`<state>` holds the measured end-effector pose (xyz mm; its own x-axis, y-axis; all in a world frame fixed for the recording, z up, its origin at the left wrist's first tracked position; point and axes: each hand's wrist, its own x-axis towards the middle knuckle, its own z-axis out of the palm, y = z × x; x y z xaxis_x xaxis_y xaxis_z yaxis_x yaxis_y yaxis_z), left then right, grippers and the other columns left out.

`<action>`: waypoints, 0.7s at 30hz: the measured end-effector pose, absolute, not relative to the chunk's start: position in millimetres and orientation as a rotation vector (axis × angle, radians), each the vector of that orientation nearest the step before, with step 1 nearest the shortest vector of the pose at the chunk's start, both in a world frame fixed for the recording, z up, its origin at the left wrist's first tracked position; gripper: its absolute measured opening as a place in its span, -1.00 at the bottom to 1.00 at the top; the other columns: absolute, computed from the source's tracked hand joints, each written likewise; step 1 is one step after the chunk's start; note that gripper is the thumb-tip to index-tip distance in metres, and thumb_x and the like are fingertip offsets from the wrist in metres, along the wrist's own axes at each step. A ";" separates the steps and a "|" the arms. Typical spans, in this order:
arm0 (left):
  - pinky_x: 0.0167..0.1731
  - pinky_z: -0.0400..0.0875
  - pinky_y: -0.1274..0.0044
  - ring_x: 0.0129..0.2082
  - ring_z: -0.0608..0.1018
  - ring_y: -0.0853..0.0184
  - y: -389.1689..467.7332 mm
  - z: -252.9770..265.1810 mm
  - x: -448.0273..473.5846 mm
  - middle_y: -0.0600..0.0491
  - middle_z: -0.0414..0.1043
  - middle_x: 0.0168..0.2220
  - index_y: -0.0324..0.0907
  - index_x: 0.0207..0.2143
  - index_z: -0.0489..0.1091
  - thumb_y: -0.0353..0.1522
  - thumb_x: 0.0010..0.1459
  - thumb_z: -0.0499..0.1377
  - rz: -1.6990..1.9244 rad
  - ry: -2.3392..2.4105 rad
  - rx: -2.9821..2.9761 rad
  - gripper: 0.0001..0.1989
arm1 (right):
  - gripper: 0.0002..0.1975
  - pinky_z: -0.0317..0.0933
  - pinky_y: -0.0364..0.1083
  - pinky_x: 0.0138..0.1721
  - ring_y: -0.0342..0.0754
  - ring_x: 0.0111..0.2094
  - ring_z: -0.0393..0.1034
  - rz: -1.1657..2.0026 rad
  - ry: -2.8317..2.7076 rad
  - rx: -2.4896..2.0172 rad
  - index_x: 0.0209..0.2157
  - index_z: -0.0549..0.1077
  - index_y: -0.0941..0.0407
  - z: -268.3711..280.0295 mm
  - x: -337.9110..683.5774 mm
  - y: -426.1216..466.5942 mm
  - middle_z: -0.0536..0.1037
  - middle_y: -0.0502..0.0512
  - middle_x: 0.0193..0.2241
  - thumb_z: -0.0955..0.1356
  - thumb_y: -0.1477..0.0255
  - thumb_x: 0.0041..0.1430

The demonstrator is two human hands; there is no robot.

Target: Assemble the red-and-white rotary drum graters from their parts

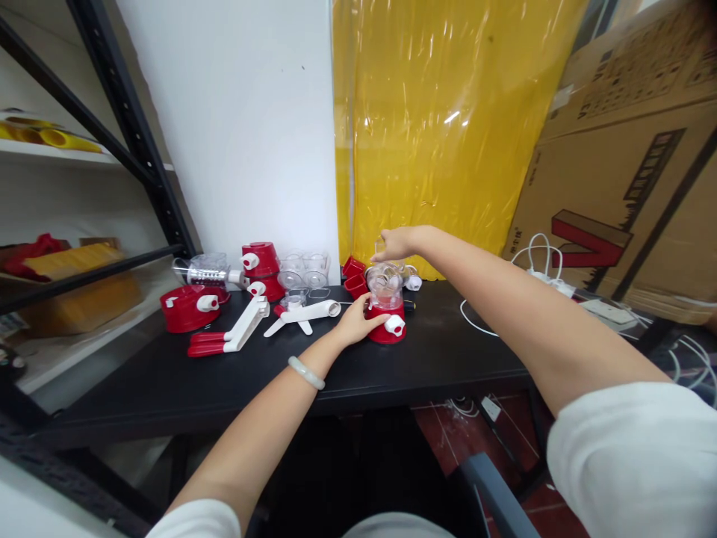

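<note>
My left hand (356, 320) is closed around the side of a red base with a white knob (386, 332), which stands upright near the table's front. A clear plastic housing (383, 293) sits on top of that base. Higher up, just above the clear parts, my right hand (396, 243) pinches a small clear plastic piece (379, 244); its exact shape is hard to make out. Behind the base are red plastic hoppers (354, 276) and a clear part with a white end (413, 281).
On the black table (314, 370) to the left lie white crank handles with red grips (238, 332), a white tripod-like part (305, 314), stacked red bases (262, 269), clear cups (304, 270) and a drum grater (205, 270). White cables (542, 261) and a large carton (610, 179) are at right.
</note>
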<state>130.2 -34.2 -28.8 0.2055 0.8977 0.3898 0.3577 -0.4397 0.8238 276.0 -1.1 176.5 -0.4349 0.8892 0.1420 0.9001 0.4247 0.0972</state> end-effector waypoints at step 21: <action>0.13 0.31 0.25 0.08 0.47 0.09 -40.5 -23.1 130.2 -0.19 0.40 0.12 -0.21 0.09 0.29 -0.16 -0.05 0.37 1.203 1.218 1.917 -0.32 | -0.11 0.22 0.23 0.13 0.36 0.12 0.32 -0.145 -2.782 -1.708 0.11 0.41 0.13 193.0 272.8 16.0 0.46 0.30 0.09 0.45 -0.12 -0.18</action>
<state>130.2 -40.5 -23.1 0.1835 0.9040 0.3861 0.3974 -0.4275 0.8120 272.8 16.0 193.0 -0.4479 0.8920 -0.0608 0.8808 0.4519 0.1412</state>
